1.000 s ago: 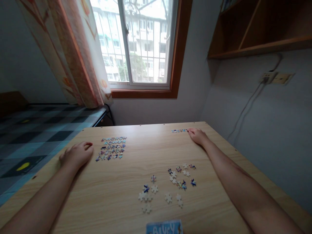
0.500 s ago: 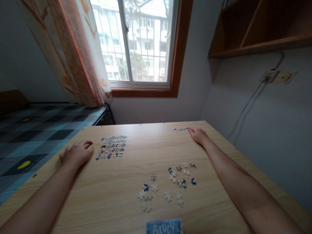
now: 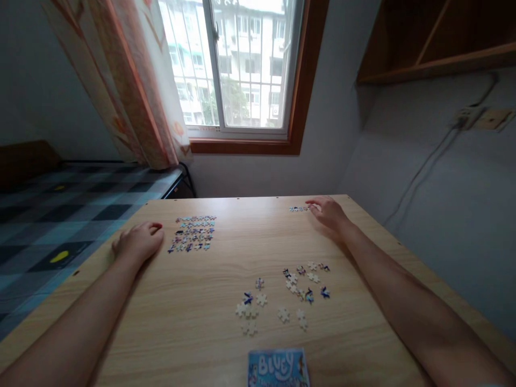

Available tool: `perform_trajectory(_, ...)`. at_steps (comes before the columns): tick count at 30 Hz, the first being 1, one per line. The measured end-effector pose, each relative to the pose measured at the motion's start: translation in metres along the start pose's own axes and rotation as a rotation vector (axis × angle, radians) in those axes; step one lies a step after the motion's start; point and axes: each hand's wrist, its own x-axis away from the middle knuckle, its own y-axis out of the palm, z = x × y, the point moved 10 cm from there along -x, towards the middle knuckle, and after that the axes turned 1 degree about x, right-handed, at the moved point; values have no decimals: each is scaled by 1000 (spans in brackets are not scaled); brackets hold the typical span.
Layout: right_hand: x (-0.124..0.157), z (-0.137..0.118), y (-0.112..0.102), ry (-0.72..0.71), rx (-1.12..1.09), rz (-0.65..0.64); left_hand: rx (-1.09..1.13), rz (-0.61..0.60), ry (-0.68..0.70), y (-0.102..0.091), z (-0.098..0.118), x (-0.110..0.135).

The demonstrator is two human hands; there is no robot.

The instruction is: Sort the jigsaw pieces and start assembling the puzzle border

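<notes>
My left hand (image 3: 139, 241) rests on the left of the table with its fingers loosely curled in; I see nothing in them. Just right of it, a block of jigsaw pieces (image 3: 193, 232) lies in several rows. My right hand (image 3: 328, 212) is at the far right, open, index finger and thumb apart, over the right end of a short row of jigsaw pieces (image 3: 298, 208). Its lower fingers are partly hidden. Loose jigsaw pieces (image 3: 292, 287) are scattered in the near middle, some picture side up, others pale side up.
A blue box (image 3: 278, 368) marked "Bluey" lies at the near edge of view on the wooden table (image 3: 181, 306). Left of the table stands a bed (image 3: 60, 215) with a checked cover. A wall with a cable (image 3: 419, 172) borders the right side.
My right hand has lifted slightly from the end of the short row, and its index finger and thumb have parted. My left hand stays beside the block. The view has shifted a little.
</notes>
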Motion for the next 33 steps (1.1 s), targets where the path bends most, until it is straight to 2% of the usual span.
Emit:
perform_trajectory(1, -1, -28, -1, -92, -71, -65, 3, 3, 4, 0, 0, 0)
perform_trajectory(3, 6, -90, 1, -280, -205, -272, 8, 11, 11, 1, 0, 0)
perform_trajectory(5, 27, -151, 4, -440, -268, -475, 13, 12, 19, 1, 0, 0)
perform_trajectory(7, 53, -200, 6, -546, -291, -627, 16, 6, 16, 1, 0, 1)
perform_trajectory(10, 86, -243, 14, -639, -249, -743, 17, 12, 6, 0, -1, 1)
perform_trajectory(13, 106, -257, 30, -692, -187, -812, 23, 28, 8, -1, -1, 0)
perform_trajectory(17, 103, -250, 49, -683, -154, -770, 34, 15, 3, 0, -2, -2)
perform_trajectory(20, 84, -227, 56, -598, -140, -688, 19, 0, -2, 2, -3, -3)
perform_trajectory(25, 40, -142, 56, -343, -54, -519, 9, -2, -13, 3, -4, -4)
perform_trajectory(29, 18, -70, 50, -157, 94, -381, -2, -16, -7, 3, -3, -3)
perform_trajectory(33, 13, -33, 49, -44, 161, -294, -16, -13, 5, 1, 0, -1)
